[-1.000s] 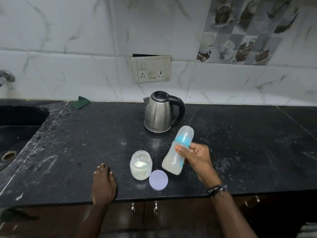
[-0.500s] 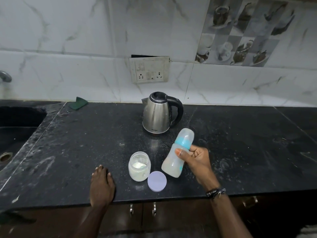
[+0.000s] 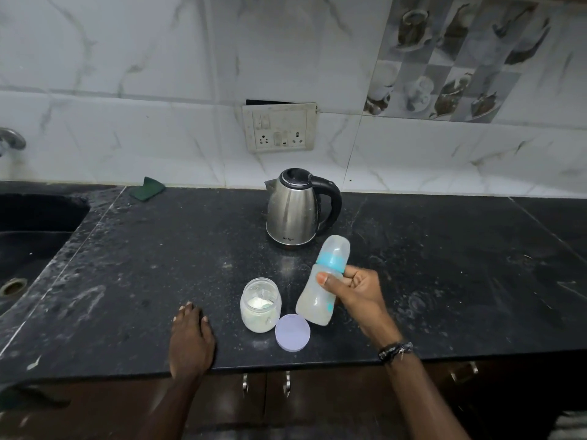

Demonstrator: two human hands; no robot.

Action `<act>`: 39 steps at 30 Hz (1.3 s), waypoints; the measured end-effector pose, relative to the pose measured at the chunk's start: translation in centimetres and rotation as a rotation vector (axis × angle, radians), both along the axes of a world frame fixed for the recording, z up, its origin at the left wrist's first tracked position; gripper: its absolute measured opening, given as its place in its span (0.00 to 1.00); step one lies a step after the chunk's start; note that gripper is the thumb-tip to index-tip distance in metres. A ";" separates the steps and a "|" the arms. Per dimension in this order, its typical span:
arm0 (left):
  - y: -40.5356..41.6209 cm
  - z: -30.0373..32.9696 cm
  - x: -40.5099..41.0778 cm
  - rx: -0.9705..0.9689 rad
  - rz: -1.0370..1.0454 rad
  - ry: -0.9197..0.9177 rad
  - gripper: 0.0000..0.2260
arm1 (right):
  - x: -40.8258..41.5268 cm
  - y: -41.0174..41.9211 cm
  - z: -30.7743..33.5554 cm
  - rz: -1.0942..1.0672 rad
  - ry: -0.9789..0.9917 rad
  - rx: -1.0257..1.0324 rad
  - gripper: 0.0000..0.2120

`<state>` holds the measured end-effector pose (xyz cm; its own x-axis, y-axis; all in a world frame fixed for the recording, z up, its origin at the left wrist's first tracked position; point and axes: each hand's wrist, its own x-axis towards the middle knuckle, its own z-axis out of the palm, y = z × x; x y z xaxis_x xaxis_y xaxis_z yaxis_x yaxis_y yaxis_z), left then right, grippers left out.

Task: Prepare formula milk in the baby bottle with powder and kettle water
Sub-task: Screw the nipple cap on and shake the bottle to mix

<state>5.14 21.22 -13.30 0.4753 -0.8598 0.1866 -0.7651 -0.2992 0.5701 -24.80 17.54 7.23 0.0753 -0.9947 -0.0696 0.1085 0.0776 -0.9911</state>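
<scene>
My right hand point(image 3: 357, 293) grips a capped baby bottle point(image 3: 320, 290) with a blue ring and cloudy liquid inside, held tilted above the black counter point(image 3: 444, 281). Just left of it stands an open glass jar point(image 3: 260, 304) with white powder at the bottom. The jar's pale purple lid point(image 3: 292, 332) lies flat in front, near the counter's edge. A steel kettle point(image 3: 293, 209) with a black handle stands behind them, lid closed. My left hand point(image 3: 190, 341) rests flat on the counter's front edge, left of the jar, holding nothing.
A dark sink point(image 3: 28, 242) is sunk into the counter at the left, with a tap point(image 3: 11, 139) above it. A green cloth point(image 3: 147, 188) lies by the wall. A socket plate point(image 3: 279, 128) is on the tiled wall. Cabinet handles point(image 3: 265, 382) show below the counter.
The bottle's tilt in my right hand has shifted slightly. My left hand stays flat on the counter. The jar, lid and kettle have not moved.
</scene>
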 end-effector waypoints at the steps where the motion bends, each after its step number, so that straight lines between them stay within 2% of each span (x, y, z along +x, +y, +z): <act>1: 0.0 0.0 0.0 0.005 -0.002 0.006 0.12 | 0.0 0.0 -0.1 -0.005 -0.019 -0.011 0.08; 4: 0.0 -0.4 0.1 0.005 -0.005 -0.002 0.12 | -0.1 -0.6 -0.1 -0.234 -0.096 0.012 0.09; 8: -0.2 -0.6 0.3 -0.010 -0.015 -0.013 0.11 | -0.3 -0.2 -0.2 -0.043 -0.024 0.015 0.13; 12: -0.1 -0.8 0.2 -0.005 -0.008 -0.013 0.12 | -0.5 -0.5 -0.1 -0.245 -0.114 0.021 0.11; 14: -0.1 -0.8 0.3 -0.013 -0.006 -0.026 0.12 | -0.5 -0.4 -0.1 -0.135 -0.043 0.029 0.15; 16: -0.2 -0.7 0.3 -0.022 -0.013 -0.024 0.12 | -0.7 0.0 -0.1 -0.025 -0.030 -0.010 0.14; 19: -0.1 -0.8 0.2 -0.016 -0.008 -0.021 0.12 | -1.1 -0.3 -0.2 -0.191 -0.125 -0.034 0.13; 20: -0.1 -0.9 0.1 -0.017 -0.005 -0.025 0.12 | -1.1 -0.3 -0.2 -0.225 -0.134 -0.024 0.15; 24: -0.1 -0.6 0.2 -0.024 -0.007 -0.018 0.13 | -1.0 0.1 -0.6 -0.084 -0.071 -0.063 0.29; 25: -0.1 -0.6 0.2 -0.019 -0.008 -0.015 0.13 | -1.1 0.0 -0.7 -0.130 -0.087 -0.077 0.28; 27: 0.0 -0.7 0.1 -0.012 -0.004 -0.019 0.13 | -1.3 -0.4 -0.8 -0.250 -0.125 -0.054 0.21; 29: 0.0 -0.7 0.1 -0.024 -0.003 -0.028 0.13 | -1.2 -0.3 -1.1 -0.190 -0.074 -0.034 0.12; 31: -0.1 -0.5 0.1 -0.036 -0.003 -0.020 0.12 | -1.2 0.1 -1.3 -0.080 -0.007 -0.051 0.12; 32: -0.2 -0.4 0.2 -0.037 -0.004 -0.012 0.12 | -1.1 0.1 -1.4 -0.090 -0.011 -0.059 0.11; 35: 0.0 -0.7 0.0 -0.035 -0.009 -0.013 0.12 | -0.7 -0.2 -1.6 -0.270 -0.056 -0.016 0.08; 39: -0.1 -0.4 0.1 -0.048 -0.014 -0.014 0.12 | -0.1 0.2 -2.6 -0.057 0.092 0.009 0.10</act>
<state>5.26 21.10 -13.72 0.4604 -0.8562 0.2342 -0.7773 -0.2614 0.5723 -24.87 17.70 4.68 0.0113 -0.9965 -0.0824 0.0214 0.0826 -0.9964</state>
